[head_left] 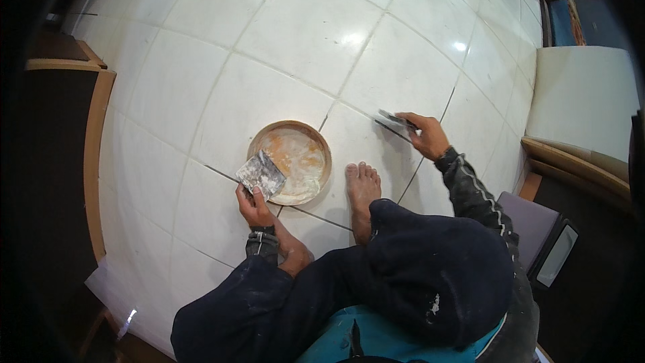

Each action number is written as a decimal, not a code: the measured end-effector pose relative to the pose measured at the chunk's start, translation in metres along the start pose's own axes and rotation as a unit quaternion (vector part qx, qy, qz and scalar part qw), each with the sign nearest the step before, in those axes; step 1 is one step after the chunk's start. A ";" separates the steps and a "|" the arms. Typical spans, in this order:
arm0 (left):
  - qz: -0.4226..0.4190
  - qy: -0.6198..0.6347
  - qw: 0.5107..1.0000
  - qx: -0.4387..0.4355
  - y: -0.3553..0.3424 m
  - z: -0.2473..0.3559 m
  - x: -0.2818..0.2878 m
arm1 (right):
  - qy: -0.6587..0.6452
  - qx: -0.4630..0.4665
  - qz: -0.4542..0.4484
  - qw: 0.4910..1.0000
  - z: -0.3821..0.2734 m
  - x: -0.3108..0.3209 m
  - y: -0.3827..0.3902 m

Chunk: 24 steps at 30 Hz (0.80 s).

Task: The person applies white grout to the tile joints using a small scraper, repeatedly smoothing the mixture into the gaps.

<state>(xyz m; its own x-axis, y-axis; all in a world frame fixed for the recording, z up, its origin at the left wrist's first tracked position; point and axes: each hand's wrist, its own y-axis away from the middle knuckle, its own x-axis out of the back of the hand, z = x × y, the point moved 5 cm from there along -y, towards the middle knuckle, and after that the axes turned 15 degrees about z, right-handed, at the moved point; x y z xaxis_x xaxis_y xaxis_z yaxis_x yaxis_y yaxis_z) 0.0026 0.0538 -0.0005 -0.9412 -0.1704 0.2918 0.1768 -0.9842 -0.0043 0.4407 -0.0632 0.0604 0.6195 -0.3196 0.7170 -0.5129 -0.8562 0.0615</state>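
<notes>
My left hand [255, 208] is closed round the near edge of a flat, square grey plate [263, 173], which is smeared with white paste or powder. The plate is tilted over the left side of a shallow round pan [324, 161]. Whitish residue and orange-brown patches coat the inside of the pan. Off to the right, my right hand [430, 136] grips a thin, dark flat tool [403, 119] low over the tiles, beside a dark joint line. Its exact kind is hard to make out. My bare feet [365, 191] are on the floor close to the pan.
Glossy white floor tiles [289, 27] spread all round, some joints dark and others pale. A wood-edged dark cabinet [101, 161] stands at left. Along the right are a white panel [581, 94], wooden boards [571, 165] and a purple-grey flat object [527, 228].
</notes>
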 end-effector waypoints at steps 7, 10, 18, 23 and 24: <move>0.007 -0.005 1.000 0.020 0.001 -0.001 0.001 | 0.128 0.195 0.174 0.957 -0.054 -0.074 -0.002; 0.013 0.001 1.000 0.017 0.004 -0.003 0.001 | 0.217 0.217 0.144 0.941 -0.049 -0.105 0.014; 0.012 -0.004 1.000 0.012 -0.001 -0.004 0.002 | 0.159 0.169 -0.010 0.973 -0.052 -0.083 0.042; 0.011 0.036 0.999 0.000 0.001 -0.002 -0.002 | 0.079 0.304 0.023 0.949 -0.070 -0.062 -0.018; 0.011 0.032 0.999 0.000 0.001 -0.001 -0.001 | 0.076 0.327 0.020 0.942 -0.073 -0.064 -0.031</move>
<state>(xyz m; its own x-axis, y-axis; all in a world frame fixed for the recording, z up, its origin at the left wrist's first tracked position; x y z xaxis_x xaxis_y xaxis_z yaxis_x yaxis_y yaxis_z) 0.0038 0.0530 -0.0014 -0.9536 -0.1955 0.2290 0.1984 -0.9801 -0.0107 0.3735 0.0130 0.0636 0.4900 -0.3368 0.8040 -0.0272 -0.9278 -0.3721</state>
